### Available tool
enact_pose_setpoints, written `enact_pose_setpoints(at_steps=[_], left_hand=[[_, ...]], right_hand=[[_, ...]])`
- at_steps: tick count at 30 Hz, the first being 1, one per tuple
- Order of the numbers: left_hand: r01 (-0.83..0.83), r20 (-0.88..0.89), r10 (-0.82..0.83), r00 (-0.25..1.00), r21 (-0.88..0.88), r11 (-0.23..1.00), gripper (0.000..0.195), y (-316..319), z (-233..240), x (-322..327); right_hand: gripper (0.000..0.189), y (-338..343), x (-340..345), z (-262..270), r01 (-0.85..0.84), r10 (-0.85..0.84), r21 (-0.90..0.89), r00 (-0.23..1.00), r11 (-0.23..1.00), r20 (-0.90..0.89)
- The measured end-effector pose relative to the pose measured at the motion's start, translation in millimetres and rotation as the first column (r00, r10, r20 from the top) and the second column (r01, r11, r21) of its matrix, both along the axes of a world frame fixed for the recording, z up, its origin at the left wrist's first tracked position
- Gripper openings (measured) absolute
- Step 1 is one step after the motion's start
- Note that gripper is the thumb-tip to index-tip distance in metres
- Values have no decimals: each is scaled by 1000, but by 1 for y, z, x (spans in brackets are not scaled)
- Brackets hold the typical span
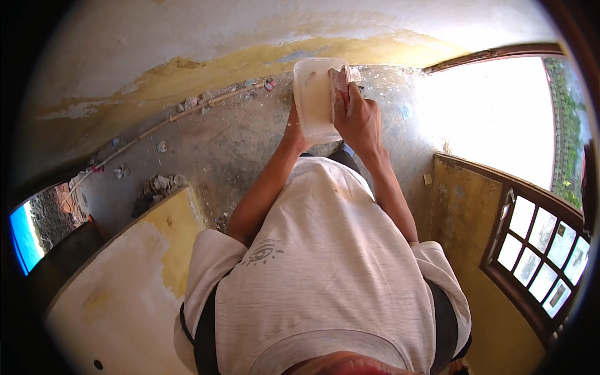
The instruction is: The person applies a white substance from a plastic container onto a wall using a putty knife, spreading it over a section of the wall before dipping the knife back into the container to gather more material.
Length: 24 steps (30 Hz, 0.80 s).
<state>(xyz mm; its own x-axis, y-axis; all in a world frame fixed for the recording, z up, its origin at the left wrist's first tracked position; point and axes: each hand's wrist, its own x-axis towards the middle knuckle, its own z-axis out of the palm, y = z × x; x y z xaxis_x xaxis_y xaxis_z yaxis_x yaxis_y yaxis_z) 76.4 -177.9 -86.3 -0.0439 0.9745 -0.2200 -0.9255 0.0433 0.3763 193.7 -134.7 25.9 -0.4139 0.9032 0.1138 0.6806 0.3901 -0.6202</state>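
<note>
A translucent plastic tub (321, 138) with off-white paste or liquid (315, 101) inside is held out in front of my body. My left hand (295, 129) grips it from the left and below; most of those fingers are hidden behind the tub. In my right hand (360, 116) is a worn reddish scraper or spreader (340, 86), smeared with pale residue. Its long edge lies over the right part of the tub's opening. Whether that edge touches the paste, I cannot tell.
A patchy yellow and white wall (225, 56) rises ahead. Along its foot runs a long pole (154, 124) on the concrete floor (225, 136), among scraps. Crumpled debris (161, 185) lies beside a low partition (136, 262). To the right are a bright doorway (497, 112) and a paned window (543, 253).
</note>
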Motion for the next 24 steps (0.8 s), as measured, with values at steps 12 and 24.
enact_pose_setpoints(at_steps=[12, 24], left_hand=[[53, 99, -60, 993, 68, 996, 59, -9, 6, 0], [80, 73, -84, 994, 59, 995, 65, -12, -9, 11]], right_hand=[[13, -2, 28, 8, 27, -28, -15, 997, 1000, -69], [15, -19, 20, -12, -58, 58, -34, 998, 998, -8]])
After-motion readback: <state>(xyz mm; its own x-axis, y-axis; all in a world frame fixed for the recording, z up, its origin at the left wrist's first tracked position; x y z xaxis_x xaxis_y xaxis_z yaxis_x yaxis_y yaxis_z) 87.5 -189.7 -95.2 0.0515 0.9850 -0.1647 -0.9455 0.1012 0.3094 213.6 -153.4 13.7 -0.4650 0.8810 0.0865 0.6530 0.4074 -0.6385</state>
